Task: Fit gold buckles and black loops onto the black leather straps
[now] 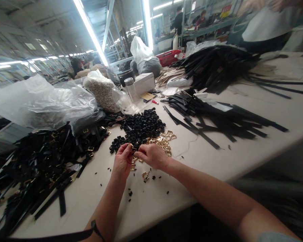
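My left hand (pixel 123 157) pinches a small gold buckle (pixel 132 147) between thumb and fingertips. Right beside it, the fingers of my right hand (pixel 153 155) are closed and point at the buckle; what they grip, if anything, is hidden. Just behind both hands lies a heap of small black loops (pixel 141 126). Loose gold buckles (pixel 164 142) are piled against its right side, and a few more lie below my hands. Across my left forearm, at the bottom edge, runs a black strap (pixel 75 235).
Black straps with gold buckles (pixel 58 151) cover the left of the table (pixel 207 164). Flat black strips (pixel 217 116) lie to the right, with a larger bundle (pixel 217 65) behind. Plastic bags (pixel 65 101), a clear jar (pixel 131 89) and a white box (pixel 144 83) stand at the back. Other people work beyond.
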Available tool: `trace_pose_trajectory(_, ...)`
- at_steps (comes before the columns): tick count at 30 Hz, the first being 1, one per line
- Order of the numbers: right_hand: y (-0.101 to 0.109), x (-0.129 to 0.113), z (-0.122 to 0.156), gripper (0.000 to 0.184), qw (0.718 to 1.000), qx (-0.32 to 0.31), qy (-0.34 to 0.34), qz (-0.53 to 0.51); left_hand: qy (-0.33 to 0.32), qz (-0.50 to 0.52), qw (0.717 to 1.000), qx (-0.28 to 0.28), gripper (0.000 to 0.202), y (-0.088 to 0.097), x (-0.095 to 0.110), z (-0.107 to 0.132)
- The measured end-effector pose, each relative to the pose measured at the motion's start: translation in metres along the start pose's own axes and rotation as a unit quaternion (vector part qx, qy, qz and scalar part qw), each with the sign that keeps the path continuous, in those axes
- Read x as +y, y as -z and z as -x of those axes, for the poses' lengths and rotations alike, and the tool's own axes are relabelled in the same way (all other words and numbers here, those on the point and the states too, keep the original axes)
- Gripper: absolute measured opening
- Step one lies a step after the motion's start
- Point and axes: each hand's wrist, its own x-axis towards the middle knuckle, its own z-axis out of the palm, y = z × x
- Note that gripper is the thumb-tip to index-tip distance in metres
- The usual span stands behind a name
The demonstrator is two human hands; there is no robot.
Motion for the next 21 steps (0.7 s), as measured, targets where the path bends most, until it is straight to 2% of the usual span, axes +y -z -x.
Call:
trace_pose_trajectory(6,-0.009,0.011,-0.005,0.03,0.988,-0.004,0.011,-0.156,0.074,0.017,0.996,-0.051,0.022,0.002,0.002,0.006)
trace_pose_trajectory(10,-0.01,0.014,-0.006,0.029,0.959,-0.05,0.023,-0.278,0.08,-0.024,0.992,-0.093,0.025,0.009,0.013,0.006)
trace_pose_trajectory(13,-0.01,0.013,-0.006,0.025,0.934,-0.058,0.029,-0.351,0.067,-0.03,0.992,-0.101,0.027,0.009,0.016,0.005)
trace_pose_trajectory(17,-0.008,0.014,-0.007,0.021,0.925,-0.057,0.022,-0.376,0.078,-0.002,0.993,-0.083,0.022,0.006,0.008,0.003)
trace_pose_trajectory(21,-0.004,0.018,-0.01,0.017,0.944,-0.057,0.043,-0.321,0.099,0.015,0.992,-0.072,0.018,0.008,0.003,0.0)
